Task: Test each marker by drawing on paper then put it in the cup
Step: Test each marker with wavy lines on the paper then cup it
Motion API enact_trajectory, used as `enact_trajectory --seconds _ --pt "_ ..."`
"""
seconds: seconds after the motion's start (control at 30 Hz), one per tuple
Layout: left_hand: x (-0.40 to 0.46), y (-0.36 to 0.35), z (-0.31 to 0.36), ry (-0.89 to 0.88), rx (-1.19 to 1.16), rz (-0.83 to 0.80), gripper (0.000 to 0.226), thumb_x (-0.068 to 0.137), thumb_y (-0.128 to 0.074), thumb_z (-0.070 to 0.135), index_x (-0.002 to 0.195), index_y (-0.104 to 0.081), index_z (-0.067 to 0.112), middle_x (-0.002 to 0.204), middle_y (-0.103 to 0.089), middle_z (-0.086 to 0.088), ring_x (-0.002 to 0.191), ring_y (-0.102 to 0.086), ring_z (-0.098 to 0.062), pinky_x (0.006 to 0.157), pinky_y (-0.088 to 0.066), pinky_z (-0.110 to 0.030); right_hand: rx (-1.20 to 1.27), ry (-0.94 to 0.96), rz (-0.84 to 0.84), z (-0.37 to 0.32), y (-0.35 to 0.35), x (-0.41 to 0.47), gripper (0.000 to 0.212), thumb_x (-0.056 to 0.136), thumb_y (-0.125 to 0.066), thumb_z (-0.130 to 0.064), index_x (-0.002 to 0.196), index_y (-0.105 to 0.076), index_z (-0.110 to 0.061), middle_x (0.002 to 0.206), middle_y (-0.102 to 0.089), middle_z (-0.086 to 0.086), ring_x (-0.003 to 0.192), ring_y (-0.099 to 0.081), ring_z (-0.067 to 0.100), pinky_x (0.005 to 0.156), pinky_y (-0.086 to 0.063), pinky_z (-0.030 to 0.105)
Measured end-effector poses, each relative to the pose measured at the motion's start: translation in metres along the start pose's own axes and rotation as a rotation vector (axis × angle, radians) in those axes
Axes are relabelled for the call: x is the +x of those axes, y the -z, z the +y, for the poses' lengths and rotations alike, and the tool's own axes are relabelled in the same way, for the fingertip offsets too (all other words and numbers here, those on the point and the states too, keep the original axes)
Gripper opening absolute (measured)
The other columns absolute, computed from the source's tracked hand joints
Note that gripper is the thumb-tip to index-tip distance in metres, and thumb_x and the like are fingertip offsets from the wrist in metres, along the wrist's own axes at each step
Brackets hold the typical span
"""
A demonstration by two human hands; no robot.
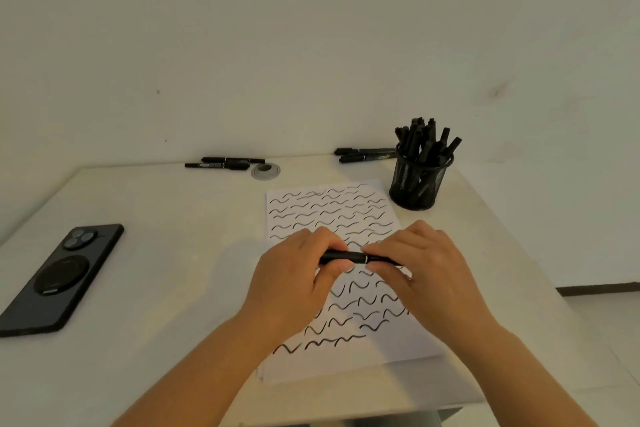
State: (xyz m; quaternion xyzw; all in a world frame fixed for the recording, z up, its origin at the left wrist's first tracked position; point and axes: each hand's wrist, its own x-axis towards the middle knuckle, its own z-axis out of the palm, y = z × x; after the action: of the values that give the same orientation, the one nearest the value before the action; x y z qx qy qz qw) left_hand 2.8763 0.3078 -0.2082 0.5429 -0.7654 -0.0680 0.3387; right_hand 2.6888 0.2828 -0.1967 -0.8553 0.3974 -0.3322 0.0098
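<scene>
Black marker (346,257) between both hands

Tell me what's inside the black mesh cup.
The mesh cup holds a bundle of black markers standing upright or leaning, tops above the rim. Their lower ends show only dimly through the mesh; an exact count can't be made.

From my feed the paper (332,218) is white and covered in rows of black wavy squiggles. It's lying on a cream-white desk (156,288). The marker (346,257) over the paper is black with a thin white ring partway along. Up and right of the paper there's a black wire-mesh cup (417,180) stuffed with black markers. Left of the paper I can see a black phone (55,279), and behind the paper a grey round grommet (265,170). Wall behind is plain off-white.
</scene>
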Motion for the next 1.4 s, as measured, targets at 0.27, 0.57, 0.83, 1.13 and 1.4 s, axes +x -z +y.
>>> enact_trajectory --seconds 0.27,0.57,0.83,1.13,1.4 --pt "0.069 0.001 0.013 -0.103 -0.079 0.035 0.036 0.088 -0.031 0.051 0.116 -0.041 0.031 0.079 -0.058 0.019 0.069 -0.053 0.005 0.060 -0.045 -0.019 -0.059 -0.138 0.007 0.028 0.021 0.036 0.018 0.078 -0.070 -0.019 0.095 -0.064 -0.018 0.075 -0.064 -0.008 0.061 -0.054 0.008 0.054 -0.042 0.019" --pt "0.168 -0.041 -0.065 0.164 0.193 -0.226 0.020 0.092 -0.045 0.035 0.109 -0.052 0.028 0.094 -0.059 0.012 0.088 -0.056 -0.012 0.071 -0.044 -0.029 0.397 -0.468 0.579 0.085 0.050 0.066 0.038 0.084 -0.063 -0.016 0.089 -0.040 -0.045 0.085 -0.065 -0.020 0.082 -0.062 -0.002 0.066 -0.050 0.015" --pt "0.217 -0.077 -0.107 0.211 0.138 -0.166 0.019 0.091 -0.049 0.024 0.107 -0.060 0.022 0.105 -0.062 0.003 0.090 -0.055 -0.013 0.076 -0.043 -0.029 0.411 -0.542 0.604 0.116 0.033 0.081 0.042 0.084 -0.063 -0.014 0.089 -0.037 -0.047 0.083 -0.066 -0.022 0.079 -0.061 -0.007 0.058 -0.045 0.010" --pt "0.241 -0.109 -0.127 0.104 0.348 -0.150 0.020 0.090 -0.051 0.029 0.106 -0.061 0.021 0.107 -0.059 0.001 0.099 -0.049 -0.020 0.071 -0.039 -0.030 0.199 -0.459 0.321 0.129 0.001 0.086 0.037 0.085 -0.059 -0.014 0.110 -0.045 -0.036 0.080 -0.058 -0.020 0.069 -0.056 -0.002 0.059 -0.040 0.009" --pt "0.249 -0.123 -0.126 0.045 0.465 -0.152 0.017 0.087 -0.054 0.036 0.095 -0.060 0.022 0.100 -0.056 0.000 0.095 -0.050 -0.020 0.068 -0.035 -0.030 0.050 -0.390 0.238 0.131 -0.014 0.090 0.030 0.087 -0.056 -0.013 0.116 -0.054 -0.019 0.092 -0.066 -0.001 0.072 -0.056 0.015 0.060 -0.047 0.030"
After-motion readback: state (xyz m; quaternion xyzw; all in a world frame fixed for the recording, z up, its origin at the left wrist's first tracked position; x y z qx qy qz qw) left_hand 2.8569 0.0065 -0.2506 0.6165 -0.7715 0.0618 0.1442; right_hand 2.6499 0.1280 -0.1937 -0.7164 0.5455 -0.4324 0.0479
